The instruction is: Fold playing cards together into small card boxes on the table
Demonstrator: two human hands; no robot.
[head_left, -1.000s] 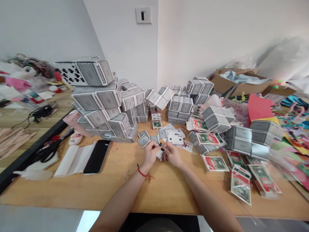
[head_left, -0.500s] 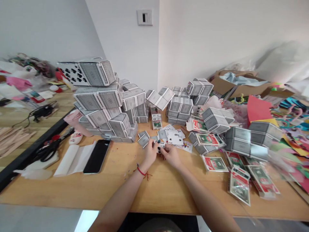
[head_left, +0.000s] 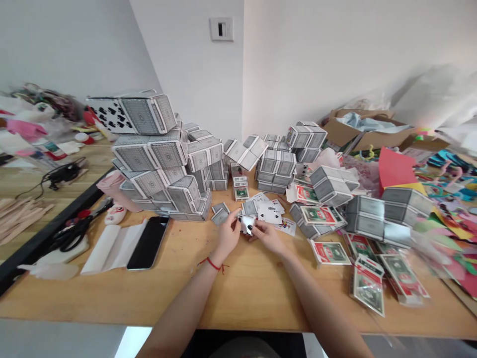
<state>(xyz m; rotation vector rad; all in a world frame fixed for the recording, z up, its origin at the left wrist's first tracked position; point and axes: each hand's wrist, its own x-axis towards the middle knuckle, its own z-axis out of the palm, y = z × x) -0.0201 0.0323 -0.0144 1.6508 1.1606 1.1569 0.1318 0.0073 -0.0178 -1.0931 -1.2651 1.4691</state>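
wooden table [head_left: 238, 298] | black smartphone [head_left: 148, 242] | black-handled scissors [head_left: 70, 238] | wooden craft sticks [head_left: 18, 214] | open cardboard box [head_left: 357, 130] | red paper sheet [head_left: 395, 168]

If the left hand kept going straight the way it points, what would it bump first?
The left hand would most likely meet the little white card first, since it is touching that card now. Depth is a bit hard to judge from this view.

Your left hand [head_left: 228, 234] has drawn slightly away from your right hand [head_left: 269, 237]. The small playing-card piece [head_left: 246, 224] pinched between them now sits higher above the counter [head_left: 179, 293], showing more of its white face than a moment ago.
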